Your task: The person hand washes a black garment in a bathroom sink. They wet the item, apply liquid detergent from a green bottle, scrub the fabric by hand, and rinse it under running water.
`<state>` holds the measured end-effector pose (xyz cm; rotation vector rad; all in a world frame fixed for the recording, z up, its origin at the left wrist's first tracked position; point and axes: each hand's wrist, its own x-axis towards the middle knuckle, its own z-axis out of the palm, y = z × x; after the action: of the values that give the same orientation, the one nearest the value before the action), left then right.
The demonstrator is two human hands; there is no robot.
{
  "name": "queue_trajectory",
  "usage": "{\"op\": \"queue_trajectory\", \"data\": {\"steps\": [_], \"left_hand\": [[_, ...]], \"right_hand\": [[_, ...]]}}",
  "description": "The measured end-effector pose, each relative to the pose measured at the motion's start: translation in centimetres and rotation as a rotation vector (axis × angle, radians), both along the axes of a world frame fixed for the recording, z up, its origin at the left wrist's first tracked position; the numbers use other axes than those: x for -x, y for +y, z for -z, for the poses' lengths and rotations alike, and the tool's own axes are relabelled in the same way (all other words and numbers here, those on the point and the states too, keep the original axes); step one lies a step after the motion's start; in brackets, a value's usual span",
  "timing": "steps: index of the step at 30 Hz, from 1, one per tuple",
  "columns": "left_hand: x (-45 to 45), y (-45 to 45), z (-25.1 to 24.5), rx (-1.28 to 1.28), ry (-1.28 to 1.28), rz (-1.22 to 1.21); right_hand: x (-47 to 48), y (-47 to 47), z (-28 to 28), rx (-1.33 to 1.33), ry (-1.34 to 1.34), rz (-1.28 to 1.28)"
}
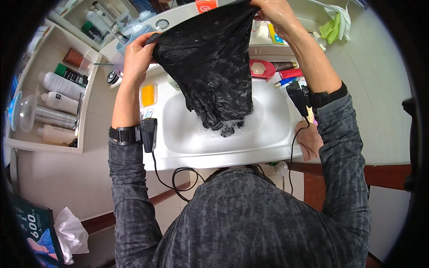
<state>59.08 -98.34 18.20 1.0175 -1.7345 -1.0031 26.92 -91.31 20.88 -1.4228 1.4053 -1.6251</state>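
Observation:
A wet black cloth garment (214, 63) is stretched between my hands above a white washbasin (274, 134). My left hand (140, 53) grips its upper left corner, thumb and fingers pinched on the fabric. Higher up at the right, my right hand (273, 13) holds the other top corner. The garment hangs down in folds, and its bunched lower end reaches into sudsy water (249, 124) in the basin. Both forearms are wet, and a strapped device with a cable sits at each wrist.
Left of the basin lies yellow soap (148, 95) in a clear dish. A pink soap dish (263, 69) and several tubes stand behind it at the right. A brownish-pink cloth (308, 139) hangs over the right edge. An open cabinet (82, 117) with bottles is at the left.

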Motion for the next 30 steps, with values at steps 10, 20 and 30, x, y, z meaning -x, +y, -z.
{"op": "queue_trajectory", "data": {"steps": [10,20,30], "left_hand": [[4.3,0.6,5.8,-0.502,0.241,0.040],[0.5,1.0,23.8,-0.824,0.068,-0.070],[7.5,9.1,29.0,-0.073,-0.521,-0.137]], "right_hand": [[-6.9,0.7,15.2,-0.305,-0.299,-0.649],[-10.6,3.2,30.4,-0.800,-1.172,-0.334],[-13.9,3.0,37.3,-1.072,-1.250,-0.185]]}}
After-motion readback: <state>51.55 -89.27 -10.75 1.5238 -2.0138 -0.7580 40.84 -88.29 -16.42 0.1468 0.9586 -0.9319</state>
